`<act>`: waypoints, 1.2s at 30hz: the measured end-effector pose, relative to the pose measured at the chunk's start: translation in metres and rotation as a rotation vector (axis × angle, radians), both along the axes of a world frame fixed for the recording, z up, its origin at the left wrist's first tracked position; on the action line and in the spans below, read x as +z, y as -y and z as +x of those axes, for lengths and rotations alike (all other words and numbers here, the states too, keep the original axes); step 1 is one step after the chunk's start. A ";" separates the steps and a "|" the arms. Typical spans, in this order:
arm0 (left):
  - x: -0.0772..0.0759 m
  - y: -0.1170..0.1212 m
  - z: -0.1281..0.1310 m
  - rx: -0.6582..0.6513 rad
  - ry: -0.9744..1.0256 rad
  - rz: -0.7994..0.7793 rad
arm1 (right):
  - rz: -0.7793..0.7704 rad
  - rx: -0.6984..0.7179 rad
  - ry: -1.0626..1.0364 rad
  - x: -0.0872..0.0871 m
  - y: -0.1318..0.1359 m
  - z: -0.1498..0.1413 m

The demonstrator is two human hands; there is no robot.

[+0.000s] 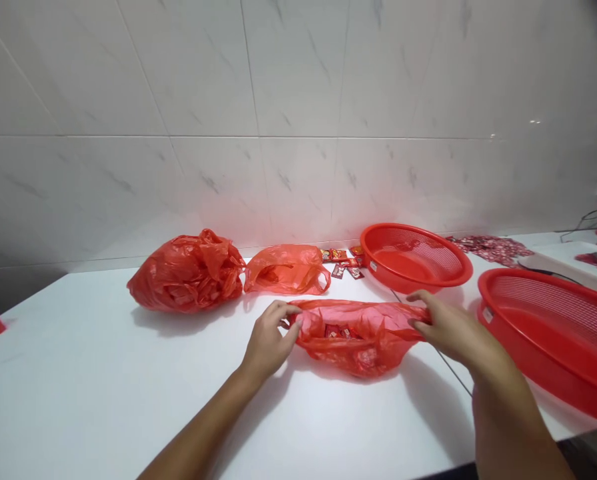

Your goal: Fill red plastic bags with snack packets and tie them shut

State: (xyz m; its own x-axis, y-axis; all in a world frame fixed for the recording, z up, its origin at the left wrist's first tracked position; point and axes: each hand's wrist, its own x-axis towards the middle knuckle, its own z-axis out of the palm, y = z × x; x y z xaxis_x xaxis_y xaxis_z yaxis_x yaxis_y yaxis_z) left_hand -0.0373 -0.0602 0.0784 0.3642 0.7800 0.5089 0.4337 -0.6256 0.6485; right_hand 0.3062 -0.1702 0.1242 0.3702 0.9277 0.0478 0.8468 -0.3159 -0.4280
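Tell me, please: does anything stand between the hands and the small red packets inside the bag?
Nothing visible stands in the way. The left hand and right hand hold the red plastic bag at both sides of its open mouth, and the small red packets show inside that opening.

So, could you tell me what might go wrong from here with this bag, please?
The thin red plastic bag is pulled between the left hand and right hand, so it could tear and spill the packets inside. The right forearm also lies close to a thin wire, which might snag.
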 end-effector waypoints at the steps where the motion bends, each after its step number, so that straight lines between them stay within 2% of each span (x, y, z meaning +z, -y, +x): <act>1: 0.011 -0.004 0.001 0.025 -0.020 0.016 | 0.025 0.048 0.008 0.009 -0.007 0.000; 4: 0.052 -0.014 0.004 0.122 0.004 0.056 | 0.192 0.187 -0.141 0.045 -0.023 -0.009; 7: 0.095 -0.014 0.006 0.184 0.181 0.016 | 0.423 0.395 -0.568 0.078 -0.036 -0.026; 10: 0.126 -0.004 0.003 0.243 0.258 0.005 | 0.614 0.458 -0.923 0.090 -0.048 -0.043; 12: 0.137 0.003 -0.002 0.348 0.219 0.063 | 0.679 0.423 -1.004 0.088 -0.055 -0.050; 15: 0.142 0.009 -0.012 0.464 0.139 0.113 | 0.605 0.474 -0.952 0.080 -0.060 -0.053; 19: 0.144 0.010 -0.023 0.528 0.087 0.102 | 0.419 0.554 -0.664 0.075 -0.057 -0.045; 21: 0.145 0.009 -0.027 0.556 0.095 0.061 | 0.431 0.491 -0.574 0.075 -0.057 -0.042; 23: 0.146 0.005 -0.029 0.517 0.167 -0.038 | 0.467 0.388 -0.544 0.074 -0.061 -0.039; 26: 0.146 -0.001 -0.030 0.293 0.357 -0.181 | 0.516 0.258 -0.594 0.073 -0.071 -0.039; 28: 0.145 -0.005 -0.027 0.170 0.428 -0.195 | 0.581 0.258 -0.703 0.072 -0.078 -0.039; 29: 0.144 -0.006 -0.026 0.150 0.428 -0.190 | 0.618 0.284 -0.766 0.071 -0.081 -0.040; 33: 0.139 -0.007 -0.017 0.254 0.310 -0.134 | 0.637 0.377 -0.863 0.068 -0.089 -0.042; 36: 0.135 -0.005 -0.013 0.392 0.219 -0.021 | 0.599 0.288 -0.811 0.066 -0.092 -0.044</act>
State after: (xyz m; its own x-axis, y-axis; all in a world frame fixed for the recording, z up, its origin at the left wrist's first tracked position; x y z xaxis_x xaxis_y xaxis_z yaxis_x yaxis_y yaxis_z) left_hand -0.0503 -0.0551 0.2134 -0.0760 0.8487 0.5234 0.4864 -0.4267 0.7625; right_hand 0.2620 -0.0785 0.1906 0.2654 0.8926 0.3645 0.2451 0.3031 -0.9209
